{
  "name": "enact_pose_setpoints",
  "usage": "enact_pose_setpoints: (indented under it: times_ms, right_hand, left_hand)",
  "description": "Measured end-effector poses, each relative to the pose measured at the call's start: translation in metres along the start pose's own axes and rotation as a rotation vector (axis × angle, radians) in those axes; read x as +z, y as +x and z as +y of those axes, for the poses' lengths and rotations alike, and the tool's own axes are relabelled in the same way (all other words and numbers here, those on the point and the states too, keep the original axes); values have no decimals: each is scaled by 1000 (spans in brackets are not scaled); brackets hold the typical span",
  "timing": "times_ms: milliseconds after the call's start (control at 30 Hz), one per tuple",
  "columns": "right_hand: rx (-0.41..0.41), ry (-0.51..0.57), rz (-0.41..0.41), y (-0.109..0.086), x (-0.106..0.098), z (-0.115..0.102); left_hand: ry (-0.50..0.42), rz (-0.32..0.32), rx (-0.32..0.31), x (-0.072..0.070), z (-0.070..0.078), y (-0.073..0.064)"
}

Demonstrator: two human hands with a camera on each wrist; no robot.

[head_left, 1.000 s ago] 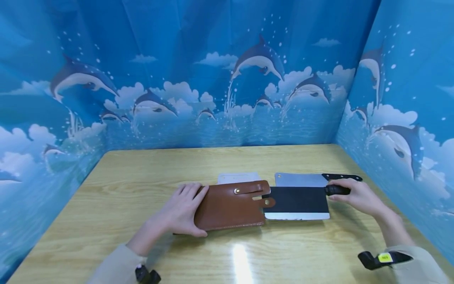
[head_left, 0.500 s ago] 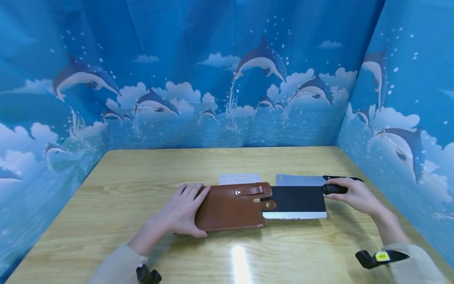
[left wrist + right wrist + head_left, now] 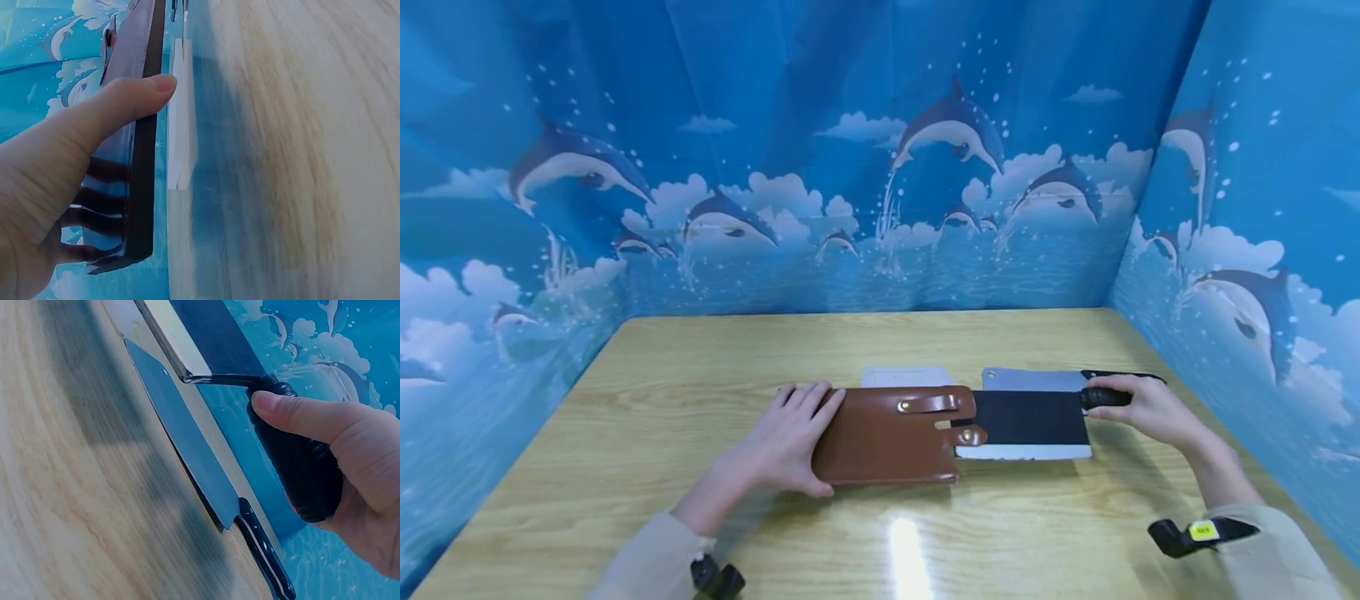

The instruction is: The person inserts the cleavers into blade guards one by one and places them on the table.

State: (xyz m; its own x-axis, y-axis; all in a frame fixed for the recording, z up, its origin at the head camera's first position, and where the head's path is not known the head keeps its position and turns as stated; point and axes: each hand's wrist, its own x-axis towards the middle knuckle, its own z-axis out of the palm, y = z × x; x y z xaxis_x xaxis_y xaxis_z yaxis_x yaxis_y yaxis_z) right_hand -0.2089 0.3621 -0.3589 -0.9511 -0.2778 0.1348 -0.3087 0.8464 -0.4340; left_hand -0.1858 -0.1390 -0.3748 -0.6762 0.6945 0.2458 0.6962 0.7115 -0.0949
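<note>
My left hand (image 3: 793,442) grips the left end of a brown leather knife sheath (image 3: 887,442), its thumb along the near edge. In the left wrist view the sheath (image 3: 145,162) is held above the table. A cleaver (image 3: 1033,417) with a black blade face and a bright cutting edge sticks out of the sheath's right opening; the rest of its blade is hidden inside. My right hand (image 3: 1150,412) holds the cleaver's black handle (image 3: 294,456). The sheath's snap strap (image 3: 967,435) lies across the blade near the opening.
A second cleaver (image 3: 187,437) with a grey blade and riveted black handle lies on the wooden table (image 3: 737,350), behind the held one. A flat white piece (image 3: 906,377) shows behind the sheath. Blue dolphin curtains (image 3: 820,192) stand behind the table and at its sides.
My right hand has moved slightly left with the cleaver, and a little less of its blade shows outside the sheath. My left hand keeps its grip in nearly the same spot.
</note>
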Motion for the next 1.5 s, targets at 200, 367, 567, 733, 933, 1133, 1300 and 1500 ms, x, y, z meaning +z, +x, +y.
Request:
enact_pose_setpoints:
  times_ms: [200,367,567,733,933,1133,1300,1500]
  right_hand:
    - [-27,-2,13,0,2,-3]
    - [-54,-1,12,2,2,-12]
    - [-58,-9,17,3,7,-20]
    - [-96,-9,37,8,14,-29]
    - [-128,9,43,13,20,-39]
    - [-161,1,76,16,25,-46]
    - [-191,-18,110,18,30,-50]
    - [-238,-38,113,22,33,-58]
  left_hand:
    - [23,-12,-8,0,4,4]
    - [52,8,0,0,8,11]
    - [58,9,5,-1,11,13]
    - [44,16,9,-1,13,13]
    - [4,37,27,0,17,11]
    - [-19,67,16,0,18,9]
    - [-7,80,22,0,18,9]
    - [7,98,33,-1,20,12]
